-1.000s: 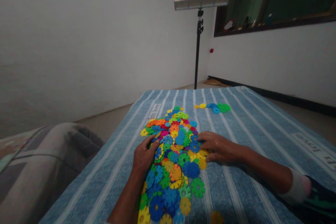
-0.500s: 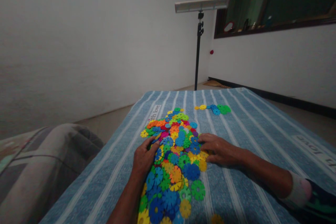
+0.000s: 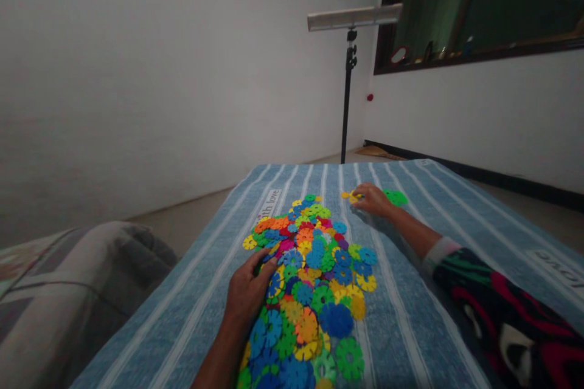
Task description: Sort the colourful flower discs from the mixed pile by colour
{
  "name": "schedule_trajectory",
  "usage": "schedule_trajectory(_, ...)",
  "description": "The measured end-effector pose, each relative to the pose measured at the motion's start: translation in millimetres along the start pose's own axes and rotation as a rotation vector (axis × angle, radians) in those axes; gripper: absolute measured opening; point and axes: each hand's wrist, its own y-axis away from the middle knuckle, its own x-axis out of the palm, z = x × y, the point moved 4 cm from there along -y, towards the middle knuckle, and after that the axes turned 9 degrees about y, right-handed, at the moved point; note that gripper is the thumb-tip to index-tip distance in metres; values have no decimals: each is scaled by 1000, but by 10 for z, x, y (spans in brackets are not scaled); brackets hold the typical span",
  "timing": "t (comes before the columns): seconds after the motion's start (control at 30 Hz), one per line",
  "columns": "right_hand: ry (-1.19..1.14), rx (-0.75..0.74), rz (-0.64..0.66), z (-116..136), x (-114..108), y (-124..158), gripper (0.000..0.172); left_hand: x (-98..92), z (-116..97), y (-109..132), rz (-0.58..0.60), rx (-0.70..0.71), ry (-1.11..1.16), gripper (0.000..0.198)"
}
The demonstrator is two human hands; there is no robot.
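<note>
A long heap of plastic snowflake discs [image 3: 314,249] in many colours lies on the striped blue cloth. My left hand [image 3: 249,285] rests against the heap's left side. Its thumb and fingers are closed around blue and yellow snowflake discs [image 3: 272,251] that stand tilted between them. My right hand [image 3: 375,200] is beyond the heap, at a small separate row of discs. Its fingertips pinch a yellow snowflake disc [image 3: 354,197]. A small yellow disc [image 3: 345,195] shows left of the fingers and green discs [image 3: 396,197] lie to the right. The hand hides the middle of this row.
The blue cloth [image 3: 196,292] with white stripes covers the table. A lamp on a black stand [image 3: 347,103] rises behind the far edge. At left sits a grey cloth-covered shape [image 3: 91,292]. A dark-framed window [image 3: 493,0] is in the right wall.
My right hand has left the heap's right side and reached forward to the small row of discs. More discs show where it was. My left hand has hardly moved.
</note>
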Motion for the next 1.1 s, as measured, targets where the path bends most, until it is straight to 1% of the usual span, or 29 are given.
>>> schedule_trajectory(0.1, 52, 73, 18, -73, 148, -271, 24, -9, 12, 8, -16, -16, 22, 51)
schedule_trajectory(0.2, 92, 120, 42, -87, 288, -418, 24, -12, 12, 24, -10, -38, 43, 52)
schedule_trajectory(0.33, 133, 163, 74, -85, 391, -511, 26, -18, 3, 43, -17, -44, 46, 50)
schedule_trajectory(0.5, 164, 178, 119, -85, 431, -544, 21, -7, 33, 42, -22, -41, 33, 51)
schedule_trajectory(0.57, 170, 178, 125, -82, 439, -542, 23, -4, 39, 38, -19, -33, 30, 51)
schedule_trajectory(0.73, 168, 165, 98, -79, 452, -526, 28, -8, 31, 37, -15, -30, 38, 49)
schedule_trajectory(0.83, 162, 188, 62, -117, 428, -491, 32, -7, 32, 37, -16, -40, 52, 49)
schedule_trajectory(0.9, 161, 212, 31, -161, 388, -429, 32, -3, 34, 35, -13, -44, 62, 49)
schedule_trajectory(1.0, 164, 231, -13, -211, 316, -236, 29, 2, 30, 26, -8, -45, 51, 49)
schedule_trajectory(1.1, 166, 210, -42, -179, 270, 64, 26, 4, 18, 11, -1, -40, 22, 54)
